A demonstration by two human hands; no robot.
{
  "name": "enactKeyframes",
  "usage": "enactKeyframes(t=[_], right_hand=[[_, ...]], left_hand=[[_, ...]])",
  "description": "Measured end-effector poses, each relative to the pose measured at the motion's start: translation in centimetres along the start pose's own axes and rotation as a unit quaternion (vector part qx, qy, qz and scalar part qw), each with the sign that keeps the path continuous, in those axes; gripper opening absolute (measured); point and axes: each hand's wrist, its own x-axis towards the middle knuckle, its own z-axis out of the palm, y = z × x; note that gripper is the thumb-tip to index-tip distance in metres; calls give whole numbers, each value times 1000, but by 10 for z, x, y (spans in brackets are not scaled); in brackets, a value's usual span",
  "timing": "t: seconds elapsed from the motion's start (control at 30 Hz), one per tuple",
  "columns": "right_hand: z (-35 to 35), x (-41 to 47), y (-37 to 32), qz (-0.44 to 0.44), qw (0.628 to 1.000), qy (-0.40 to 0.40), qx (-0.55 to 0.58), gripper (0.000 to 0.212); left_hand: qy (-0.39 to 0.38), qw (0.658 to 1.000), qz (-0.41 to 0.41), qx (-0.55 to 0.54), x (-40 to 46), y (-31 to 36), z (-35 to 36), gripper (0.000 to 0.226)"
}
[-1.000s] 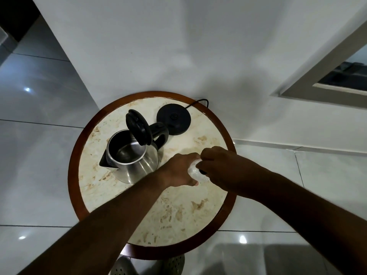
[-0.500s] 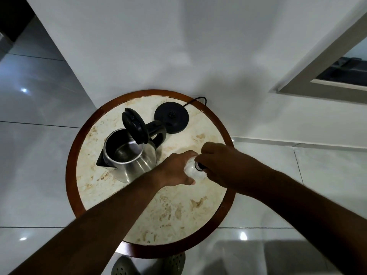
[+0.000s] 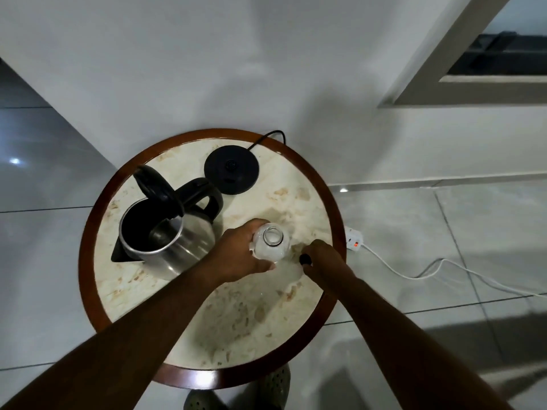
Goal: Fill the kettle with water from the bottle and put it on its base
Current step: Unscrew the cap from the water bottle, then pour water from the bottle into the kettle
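Since the earlier frame: cap off the neck, right hand drawn away from the bottle towards the table's right edge, left grip unchanged.

Left hand — wrapped round the shoulder of the clear plastic water bottle, upright on the table, mouth open and facing up. Right hand — closed on the small black bottle cap, just beside the bottle's right flank, apparently low over the tabletop; contact with it not discernible.

Stainless-steel electric kettle with black handle and spout — just left of the left hand, standing on the table, black hinged lid tipped up, interior looking empty. Round black power base with cord — beyond the kettle, near the far rim, well apart from both hands, unoccupied. Round marble-topped table with dark wooden rim — under everything.

Step in hand, judged: uncapping done, pouring not yet begun. Next move calls for parting with the cap, lifting the bottle leftward over the kettle's opening and tilting the neck inside the rim — raised lid close by, so approach from the spout side likely cleaner.
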Motion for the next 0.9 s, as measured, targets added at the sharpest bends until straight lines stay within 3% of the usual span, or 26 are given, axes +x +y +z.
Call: enactKeyframes(t=[0.2,0.33,0.4,0.5,0.63,0.77,0.9], right_hand=[[28,-2,-2,-35,997,64,-20,18],[31,-11,-18,-45,991,73,104,87],[27,-13,-36,-49,973,74,212,105],[29,-14,-59,-33,933,135,331,90],[37,-8,-80,55,889,203,407,81],[38,-9,-98,61,880,259,394,62],[35,-19,-116,39,892,236,383,53]], left_hand=[[35,997,-33,-59,-9,-8,5,69],[40,992,-66,-97,-11,-16,9,76],[43,986,-113,-119,-21,-27,7,82],[108,963,-208,-134,-61,-55,-3,72],[222,926,-293,-90,-116,-80,-29,53],[307,906,-260,-128,-137,-83,-66,95],[330,922,-151,-135,-128,-77,-95,124]])
